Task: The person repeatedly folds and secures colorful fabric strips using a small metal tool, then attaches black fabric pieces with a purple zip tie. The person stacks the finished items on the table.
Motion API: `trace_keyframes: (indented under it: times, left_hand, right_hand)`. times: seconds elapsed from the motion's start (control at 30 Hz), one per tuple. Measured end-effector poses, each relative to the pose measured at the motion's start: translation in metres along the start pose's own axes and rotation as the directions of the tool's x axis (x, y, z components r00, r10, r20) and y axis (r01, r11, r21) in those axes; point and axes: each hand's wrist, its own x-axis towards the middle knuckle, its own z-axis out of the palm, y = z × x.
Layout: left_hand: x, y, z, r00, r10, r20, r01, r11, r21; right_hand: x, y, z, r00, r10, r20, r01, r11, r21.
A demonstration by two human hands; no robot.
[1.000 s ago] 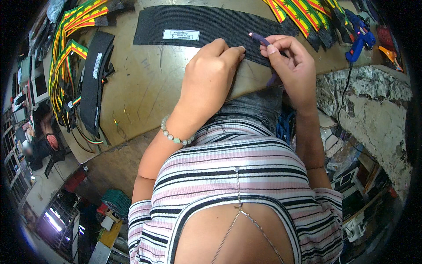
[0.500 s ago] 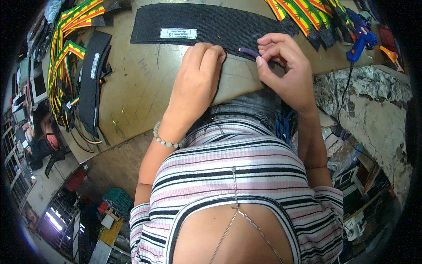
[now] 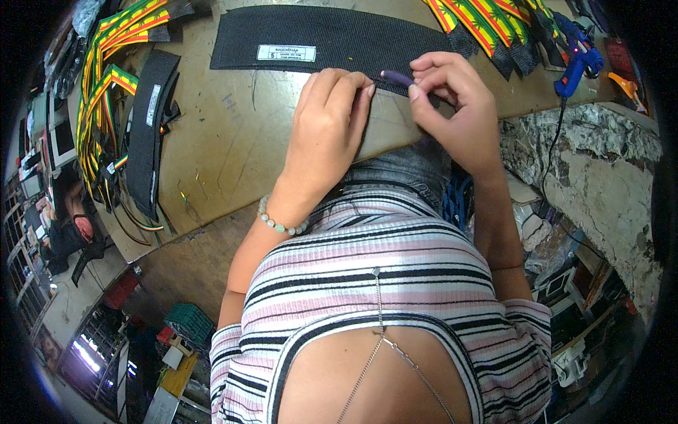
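Note:
A wide black woven band (image 3: 311,35) with a white label (image 3: 287,54) lies across the far part of the table. At its near edge my left hand (image 3: 328,113) is closed, thumb against fingers, on the band's rim. My right hand (image 3: 459,106) pinches a thin, curved purple stick (image 3: 397,76) with a pale tip, between thumb and forefinger. The stick's tip points left over the band's edge, a short way from my left fingertips. The stick's rear end is hidden inside my right hand.
At left lie another labelled black band (image 3: 150,134) and a pile of green-yellow-red patterned straps (image 3: 92,120). More such straps (image 3: 480,28) lie at far right, beside a blue glue gun (image 3: 583,60) with a cord and an orange-handled tool (image 3: 627,88). The table's near edge (image 3: 212,220) runs before me.
My left hand has slid a little right along the band's edge. The purple stick has shifted slightly up and left, with my right hand moving a little left.

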Motion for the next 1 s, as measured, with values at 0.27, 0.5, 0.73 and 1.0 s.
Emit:
trace_keyframes:
  times: [0.27,0.5,0.73,1.0]
  left_hand:
    - [-0.028,-0.009,-0.078,0.964,-0.129,0.233,0.078,0.974,0.213]
    - [0.001,-0.026,-0.153,0.936,-0.199,0.291,0.063,0.906,0.418]
    - [0.057,-0.094,-0.109,0.917,0.152,0.370,-0.252,0.937,0.241]
    - [0.063,-0.099,-0.105,0.868,0.328,0.372,-0.453,0.829,0.328]
  right_hand:
    - [0.001,-0.002,0.004,0.983,0.161,-0.087,-0.145,0.976,0.166]
    - [0.002,0.003,0.005,0.984,0.137,-0.113,-0.109,0.968,0.227]
    - [-0.002,0.004,0.001,0.986,0.155,-0.069,-0.132,0.957,0.259]
    - [0.005,0.007,0.004,0.973,0.205,-0.105,-0.161,0.932,0.323]
